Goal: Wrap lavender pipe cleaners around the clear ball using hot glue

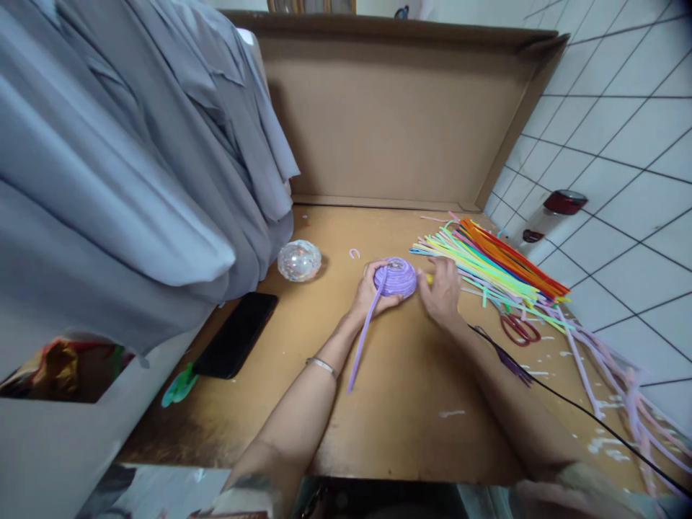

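My left hand [368,295] is wrapped around a round ball coiled with purple pipe cleaner [404,280]. A clear patch shows at the top of the coil, and a loose purple tail [363,342] hangs down across my wrist toward me. To the right of the ball, my right hand [444,290] has its fingers curled around a small yellow tool [429,279], most of which they hide. A black cord [546,386] comes out near that wrist. A clear faceted ball [299,261] stands to the left, and a short pink bent piece [355,254] lies behind my hands.
Many coloured pipe cleaners [497,263] lie at the right, with red-handled scissors [520,329] in front of them. Loose lilac strands [630,404] trail along the right edge. A black phone [238,335] lies left. Grey cloth [162,158] hangs there; a cardboard panel [400,122] stands behind.
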Motion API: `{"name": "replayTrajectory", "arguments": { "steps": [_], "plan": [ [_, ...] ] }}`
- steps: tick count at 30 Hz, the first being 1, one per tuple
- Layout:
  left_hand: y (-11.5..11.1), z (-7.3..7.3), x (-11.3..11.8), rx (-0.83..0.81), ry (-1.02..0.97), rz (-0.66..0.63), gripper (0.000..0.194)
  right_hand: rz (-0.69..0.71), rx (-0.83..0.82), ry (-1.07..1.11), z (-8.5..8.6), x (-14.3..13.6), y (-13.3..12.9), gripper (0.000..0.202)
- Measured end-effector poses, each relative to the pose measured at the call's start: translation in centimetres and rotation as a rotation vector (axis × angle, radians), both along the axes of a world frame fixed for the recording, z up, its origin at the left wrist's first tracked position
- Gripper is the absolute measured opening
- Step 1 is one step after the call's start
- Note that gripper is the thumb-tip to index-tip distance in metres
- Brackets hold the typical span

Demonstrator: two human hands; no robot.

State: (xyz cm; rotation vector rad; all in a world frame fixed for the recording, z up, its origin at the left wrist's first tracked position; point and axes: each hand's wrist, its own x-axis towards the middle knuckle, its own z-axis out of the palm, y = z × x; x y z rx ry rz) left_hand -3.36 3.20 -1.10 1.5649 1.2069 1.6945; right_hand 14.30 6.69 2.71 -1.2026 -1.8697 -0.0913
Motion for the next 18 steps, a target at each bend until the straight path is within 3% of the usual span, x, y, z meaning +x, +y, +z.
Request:
{"name": "replayTrajectory", "arguments": {
  "steps": [4, 8, 12, 18],
  "plan": [
    [-0.1, 0.3, 0.0, 0.025, 0.000, -0.036, 0.080, -0.136, 0.003, -0.025, -1.0, 3.4, 0.9, 0.039],
    [-0.2, 0.3, -0.2, 0.040, 0.040, -0.035, 0.081, -0.113, 0.098, -0.022, -1.6, 4.3, 0.1, 0.033],
    [-0.3, 0.2, -0.3, 0.084, 0.089, -0.031, 0.081, 0.084, 0.275, -0.093, -1.1, 2.3, -2.1, 0.026],
    [-0.9, 0.5, -0.3, 0.118, 0.149, -0.061, 0.072, 0.388, 0.238, -0.261, -0.5, -1.9, -4.5, 0.030]
  ]
}}
